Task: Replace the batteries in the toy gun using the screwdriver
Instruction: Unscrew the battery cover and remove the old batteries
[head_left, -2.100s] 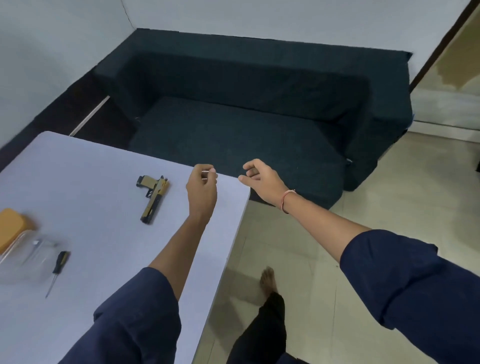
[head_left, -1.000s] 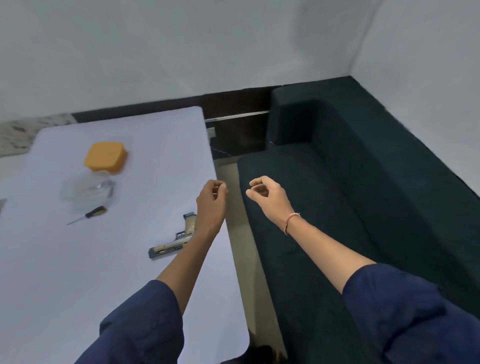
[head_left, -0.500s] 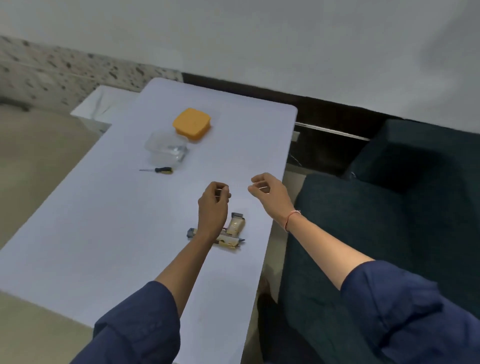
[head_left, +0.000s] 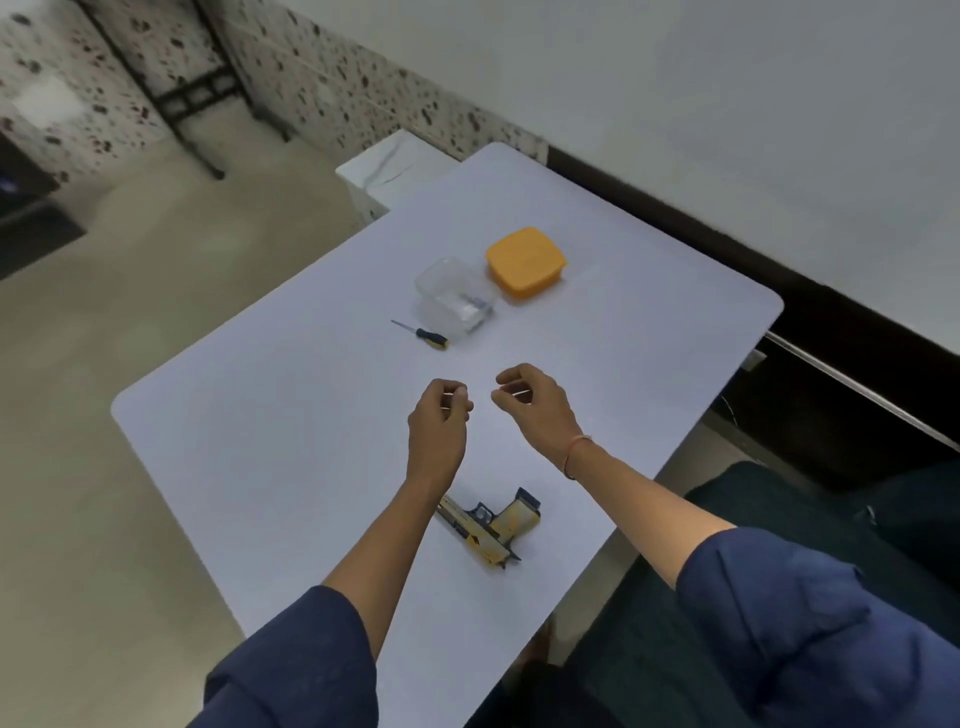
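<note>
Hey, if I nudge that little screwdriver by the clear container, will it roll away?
Probably: the screwdriver looks slim with a rounded handle, lying flat on the smooth table. Likely light and stiff, given its thin metal shaft.

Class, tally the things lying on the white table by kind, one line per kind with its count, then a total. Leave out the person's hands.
Toy gun: 1
Screwdriver: 1
Clear container: 1 (contents too blurred to count)
Orange lid: 1
Total: 4
</note>
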